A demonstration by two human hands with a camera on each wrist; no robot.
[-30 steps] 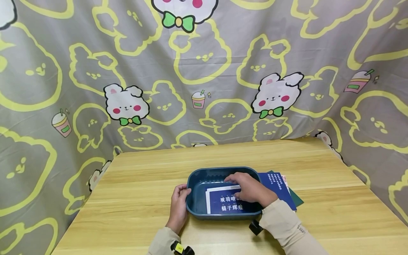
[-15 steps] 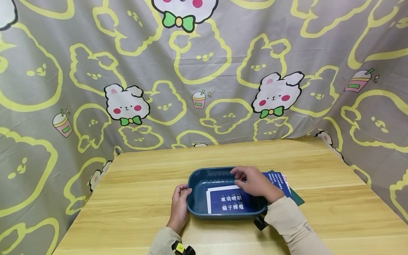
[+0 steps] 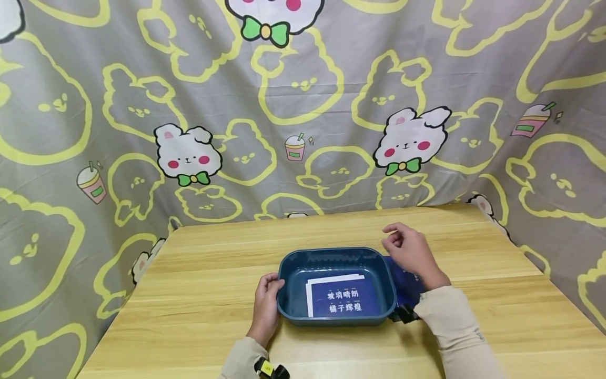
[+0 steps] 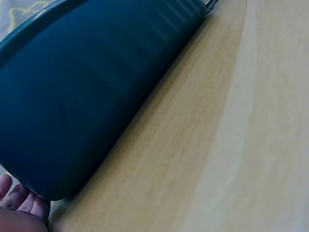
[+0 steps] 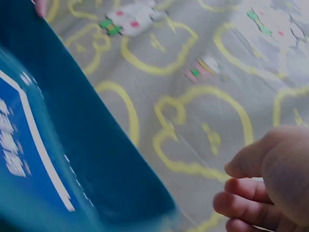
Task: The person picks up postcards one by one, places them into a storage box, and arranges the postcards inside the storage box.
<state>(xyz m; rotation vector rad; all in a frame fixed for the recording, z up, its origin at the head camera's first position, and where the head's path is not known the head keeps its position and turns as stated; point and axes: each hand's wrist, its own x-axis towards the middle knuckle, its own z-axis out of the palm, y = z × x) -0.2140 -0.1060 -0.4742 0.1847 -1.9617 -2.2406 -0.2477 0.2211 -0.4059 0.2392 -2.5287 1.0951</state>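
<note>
A dark teal plastic basin (image 3: 290, 263) stands on the table in the head view. My left hand (image 3: 266, 306) holds its left end, thumb at the rim and fingers against the outer wall; in the left wrist view those fingers (image 4: 30, 202) touch the basin's lower end. Flat inside lies a blue booklet (image 3: 338, 301) with white Chinese characters, white edges showing beneath it. My right hand (image 3: 411, 252) hovers beyond the basin's right end, fingers loosely bent and holding nothing. Beneath that wrist, another blue booklet (image 3: 402, 281) is partly covered by the arm and basin.
The wooden table (image 3: 213, 263) extends around the basin on all sides. A grey curtain (image 3: 331, 158) with yellow outlines and cartoon rabbits hangs behind the table and along both sides. A black wrist camera (image 3: 406, 314) sits close to the basin's right end.
My right hand has moved out of the basin, to the right and farther back, over the booklets beside it. The booklet in the basin now shows fully. My left hand has stayed in place.
</note>
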